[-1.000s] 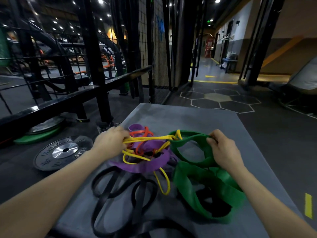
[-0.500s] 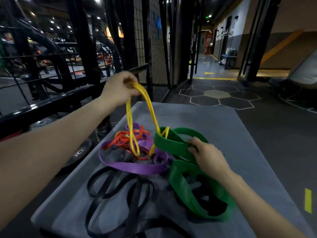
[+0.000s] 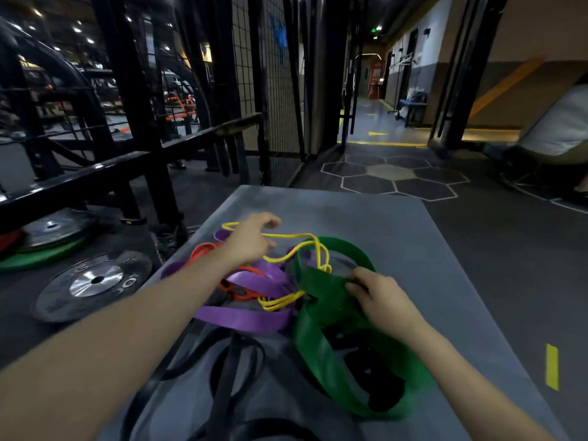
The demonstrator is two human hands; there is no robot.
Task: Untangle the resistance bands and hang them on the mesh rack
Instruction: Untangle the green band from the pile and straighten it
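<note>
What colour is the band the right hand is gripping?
Green: the right hand grips the wide green band, clearest in the head view.

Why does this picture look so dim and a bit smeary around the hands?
Head view: dim gym, small ceiling lights glaring; left hand and yellow band slightly motion-blurred; wide lens bends the black rack posts; glare on the weight plate.

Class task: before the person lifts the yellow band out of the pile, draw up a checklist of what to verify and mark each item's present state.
1. Left hand has the yellow band: cannot tell; the band runs under the hand, grip hidden.
2. Right hand steadies the green band: ok, it pinches it.
3. Yellow band is free of the green band: not ok, it passes through the green loop.
4. Yellow band is clear of the purple band: not ok, it lies across it.
5. Mesh rack stands ahead: ok.
</note>
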